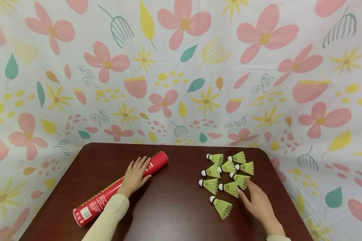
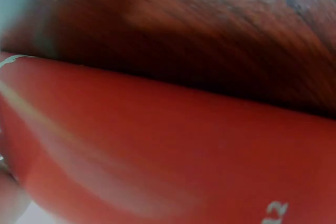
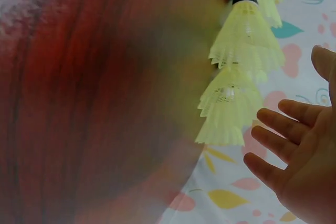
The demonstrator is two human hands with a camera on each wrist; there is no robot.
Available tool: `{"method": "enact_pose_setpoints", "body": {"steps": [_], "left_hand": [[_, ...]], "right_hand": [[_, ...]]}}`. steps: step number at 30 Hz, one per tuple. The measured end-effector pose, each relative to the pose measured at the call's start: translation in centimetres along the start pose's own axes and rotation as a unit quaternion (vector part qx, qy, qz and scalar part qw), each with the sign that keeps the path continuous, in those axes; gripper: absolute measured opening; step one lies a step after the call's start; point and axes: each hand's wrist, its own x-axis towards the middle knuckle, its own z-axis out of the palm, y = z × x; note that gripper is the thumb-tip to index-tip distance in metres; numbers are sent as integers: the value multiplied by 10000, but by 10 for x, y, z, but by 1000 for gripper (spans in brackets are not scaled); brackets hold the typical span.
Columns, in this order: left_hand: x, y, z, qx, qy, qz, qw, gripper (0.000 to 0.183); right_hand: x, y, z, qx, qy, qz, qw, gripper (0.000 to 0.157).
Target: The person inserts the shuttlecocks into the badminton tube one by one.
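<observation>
A red shuttlecock tube with white print and a barcode lies slantwise across the left of the table. My left hand rests flat on its upper half, fingers spread over it. In the left wrist view the tube's red side fills the lower part. Several yellow-green shuttlecocks with white heads lie grouped on the right. Beside their right edge is my right hand, its fingertips close to the skirts of the nearest ones. The right wrist view shows that hand's fingers extended, near the stacked-looking skirts of shuttlecocks.
The dark brown table has rounded far corners. Behind it hangs a white cloth printed with pink, yellow and green flowers and leaves. A stretch of bare tabletop lies between the tube and the shuttlecocks.
</observation>
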Motion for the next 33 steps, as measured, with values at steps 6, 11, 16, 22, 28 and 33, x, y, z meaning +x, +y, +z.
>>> {"method": "enact_pose_setpoints", "body": {"steps": [6,11,16,22,28,33], "left_hand": [[-1,-4,3,-103,-157,168,9997,74],[-1,-6,4,-99,-258,269,9993,77],[-1,-7,5,-85,-182,431,9989,77],[-1,-5,5,-22,-102,544,9985,76],[-3,-1,4,74,-184,587,9981,75],[-4,0,3,58,-216,592,9980,74]], "right_hand": [[-1,0,8,63,-88,19,9999,61],[0,-4,15,134,50,-9,9999,50],[3,-7,19,172,319,-58,9993,41],[5,-10,24,351,424,-69,9985,30],[6,-12,30,487,945,-301,9939,13],[5,-13,30,612,1069,-279,9920,8]]}}
